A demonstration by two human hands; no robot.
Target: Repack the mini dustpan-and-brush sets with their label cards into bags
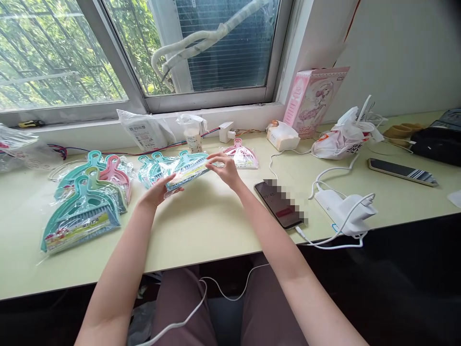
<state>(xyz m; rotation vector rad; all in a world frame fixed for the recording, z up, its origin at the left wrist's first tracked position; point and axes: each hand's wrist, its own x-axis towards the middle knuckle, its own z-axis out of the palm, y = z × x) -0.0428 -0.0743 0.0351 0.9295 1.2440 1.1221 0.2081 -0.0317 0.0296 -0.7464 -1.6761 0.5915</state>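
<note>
A plastic-wrapped dustpan and brush set [190, 172], teal with a printed label strip, is held tilted above the table between my two hands. My left hand [161, 191] grips its near left end, with the fingers partly under it. At its far right end, the thumb and fingers of my right hand [226, 169] pinch the edge. Just behind lie more wrapped teal sets [153, 168], partly hidden by the one I hold. A pink wrapped set [239, 154] rests past my right hand. To the left is a pile of wrapped sets in teal [82, 206], green and pink.
A phone [279, 204] and a white power strip [344, 211] with cables lie to the right. Along the window stand a drink cup [193, 139], a tissue pack [283, 135] and a pink box [313, 103]. Another phone [402, 172] is farther right.
</note>
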